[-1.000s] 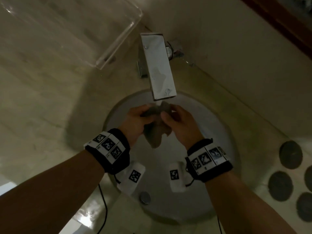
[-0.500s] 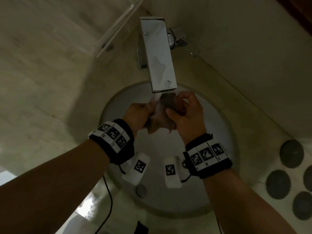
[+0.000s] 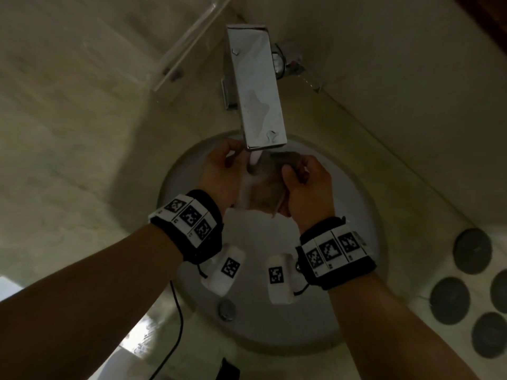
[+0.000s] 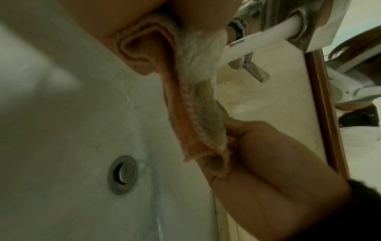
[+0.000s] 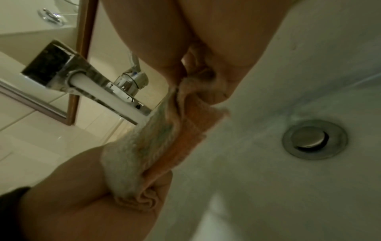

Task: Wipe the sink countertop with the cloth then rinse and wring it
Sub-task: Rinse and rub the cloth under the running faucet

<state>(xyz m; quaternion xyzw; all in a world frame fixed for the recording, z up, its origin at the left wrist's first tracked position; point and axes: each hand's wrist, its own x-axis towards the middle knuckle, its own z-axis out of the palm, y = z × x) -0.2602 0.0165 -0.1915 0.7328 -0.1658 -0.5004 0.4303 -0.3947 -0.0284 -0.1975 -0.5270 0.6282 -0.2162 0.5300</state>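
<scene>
An orange cloth (image 3: 267, 185) hangs stretched between both hands over the white sink bowl (image 3: 354, 223). My left hand (image 3: 222, 171) grips its left end and my right hand (image 3: 307, 185) pinches its right end. Water (image 3: 253, 160) runs from the flat chrome tap (image 3: 256, 89) onto the middle of the cloth (image 4: 195, 114), which foams white where the stream hits. In the right wrist view the cloth (image 5: 164, 140) sags in folds between the two grips. The beige stone countertop (image 3: 68, 133) surrounds the bowl.
The chrome drain plug (image 3: 227, 311) sits at the near side of the bowl. A tap lever (image 3: 288, 64) stands behind the spout against the wall. A clear acrylic tray edge (image 3: 189, 45) lies at the back left. Several dark round discs (image 3: 472, 248) lie at the right.
The hands have moved apart, spreading the bunched cloth out under the running water. The view has moved closer to the tap.
</scene>
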